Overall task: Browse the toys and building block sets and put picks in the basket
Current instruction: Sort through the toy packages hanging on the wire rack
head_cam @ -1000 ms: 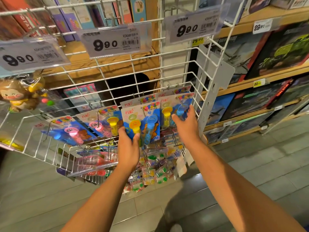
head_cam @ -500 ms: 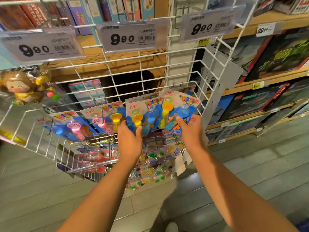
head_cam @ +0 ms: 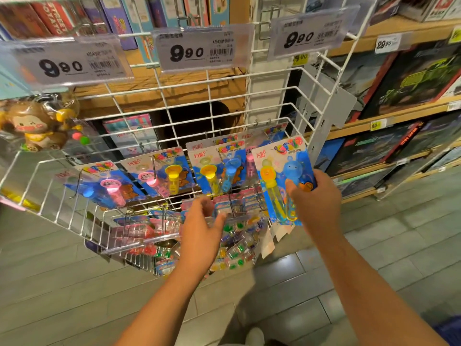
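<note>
My right hand (head_cam: 315,196) grips a blue-backed bubble wand pack (head_cam: 279,168) holding a yellow and a blue wand, lifted off the hooks to the right of the rack. More packs of the same kind (head_cam: 217,168) hang in a row on hooks inside the white wire rack (head_cam: 174,106). My left hand (head_cam: 202,231) hovers with relaxed fingers just below that row, holding nothing. No shopping basket is in view.
Three price tags reading 9.90 (head_cam: 199,49) hang above the rack. A brown monkey toy in a bag (head_cam: 35,123) hangs at left. Small bagged toys (head_cam: 232,245) hang beneath the rack. Wooden shelves with boxed building sets (head_cam: 411,78) stand at right. Grey tiled floor below.
My right hand has pulled one bubble wand pack off its hook and out to the right. My left hand let go of the packs and dropped below them.
</note>
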